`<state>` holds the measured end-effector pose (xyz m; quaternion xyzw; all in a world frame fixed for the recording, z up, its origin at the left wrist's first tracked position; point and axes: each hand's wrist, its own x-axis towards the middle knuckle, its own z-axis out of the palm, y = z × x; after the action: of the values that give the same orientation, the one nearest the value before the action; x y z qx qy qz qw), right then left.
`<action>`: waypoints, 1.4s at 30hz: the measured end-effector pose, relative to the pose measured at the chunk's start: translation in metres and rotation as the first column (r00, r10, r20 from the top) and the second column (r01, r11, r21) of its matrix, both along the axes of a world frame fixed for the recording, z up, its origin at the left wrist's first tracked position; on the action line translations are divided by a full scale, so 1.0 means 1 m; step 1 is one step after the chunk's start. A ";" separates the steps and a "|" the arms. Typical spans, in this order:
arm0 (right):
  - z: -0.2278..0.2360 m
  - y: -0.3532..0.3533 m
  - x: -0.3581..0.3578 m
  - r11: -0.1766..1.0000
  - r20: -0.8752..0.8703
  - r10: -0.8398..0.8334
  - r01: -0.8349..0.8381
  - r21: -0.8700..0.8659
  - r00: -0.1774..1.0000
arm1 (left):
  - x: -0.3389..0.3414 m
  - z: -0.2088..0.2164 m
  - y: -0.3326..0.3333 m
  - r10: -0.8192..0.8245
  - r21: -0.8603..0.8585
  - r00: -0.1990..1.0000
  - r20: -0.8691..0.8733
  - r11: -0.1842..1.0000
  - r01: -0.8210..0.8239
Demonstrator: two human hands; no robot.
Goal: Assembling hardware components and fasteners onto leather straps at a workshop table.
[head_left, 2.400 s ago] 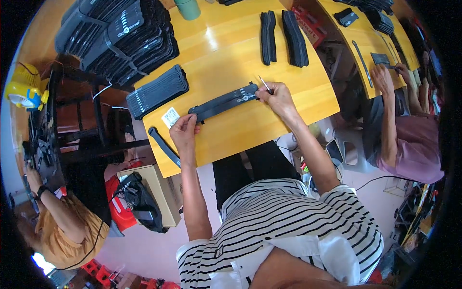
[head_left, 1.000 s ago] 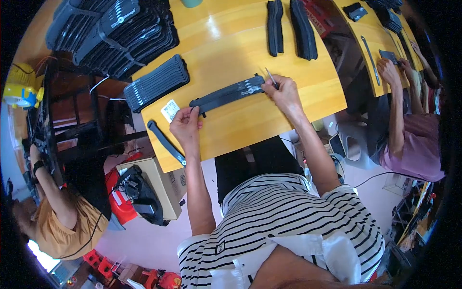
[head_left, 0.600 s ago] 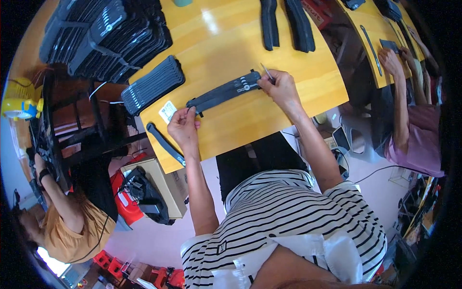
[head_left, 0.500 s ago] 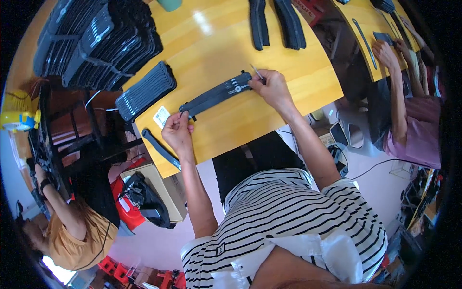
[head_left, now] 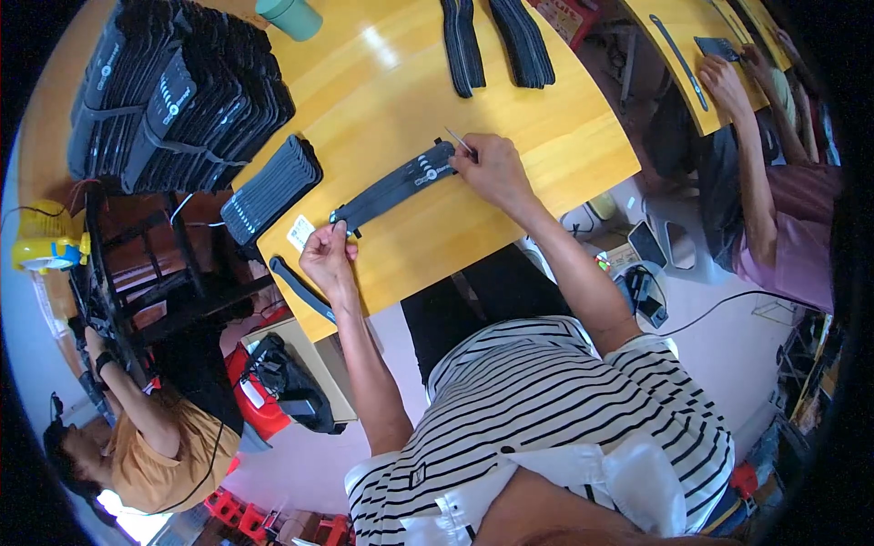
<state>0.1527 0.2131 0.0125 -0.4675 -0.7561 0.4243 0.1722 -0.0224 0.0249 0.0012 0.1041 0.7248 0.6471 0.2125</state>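
Observation:
A dark grey fabric strap (head_left: 390,193) with white printing lies slantwise on the yellow table. Its lower left end is pinched between thumb and fingers of my left hand (head_left: 330,262). At the strap's upper right end, my right hand (head_left: 496,175) is closed around a thin pointed metal tool (head_left: 459,139), whose tip sticks out past the fingers. The fingertips of that hand also touch the strap end and hide it. Small dark tabs show at both strap ends. A narrow curved dark strip (head_left: 302,289) lies by the table's near left edge, beside my left hand.
A fanned row of straps (head_left: 271,189) and a white label card (head_left: 299,233) lie left of my hands. Tall banded stacks of straps (head_left: 214,100) rise at far left. Two dark bundles (head_left: 521,44) and a green cup (head_left: 289,16) stand farther back. Co-workers sit on both sides.
The whole view has shifted a little, so the table things appear farther left. Both hands keep their places at the strap's ends, and the thin tool stays in my right hand.

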 end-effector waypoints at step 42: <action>0.003 -0.002 -0.006 0.999 0.071 -0.029 0.026 0.037 0.997 | -0.006 -0.001 -0.001 -0.044 -0.033 0.999 -0.030 0.999 0.043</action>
<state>0.1468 0.2112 0.0152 -0.4896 -0.7629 0.3912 0.1590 -0.0288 0.0238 0.0004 0.1263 0.7358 0.6290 0.2168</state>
